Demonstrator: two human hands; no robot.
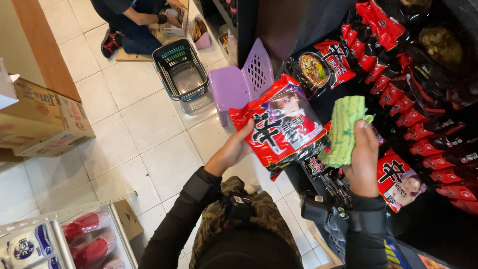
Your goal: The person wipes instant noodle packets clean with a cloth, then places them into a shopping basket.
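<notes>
Up at the shelf on the right, the left hand (234,149) has its fingers wrapped around the lower left edge of a big red-and-black plastic multipack of instant noodles (284,124), lifting it clear of the shelf and tilted over the white floor tiles (149,129). Right beside it, the right hand (362,159) is closed around a folded green cleaning cloth (343,130), which sits just off the pack's right edge. To wipe well from here, I'd say keep the pack steady with that left-hand grip and sweep the cloth flat across the wrapper, not bunched.

Counting now: one pack in hand, one cloth. On the dark shelf (438,229), red noodle packets (413,117) stand in rows, too many and too overlapped to count exactly. One lilac plastic stool (239,84) is tipped on its side, near the shelf's left end. One dark wire shopping basket (180,69) lies farther off. A cardboard box stack (45,119) sits far left. One other person (134,20) crouches at the far end of the aisle.
</notes>
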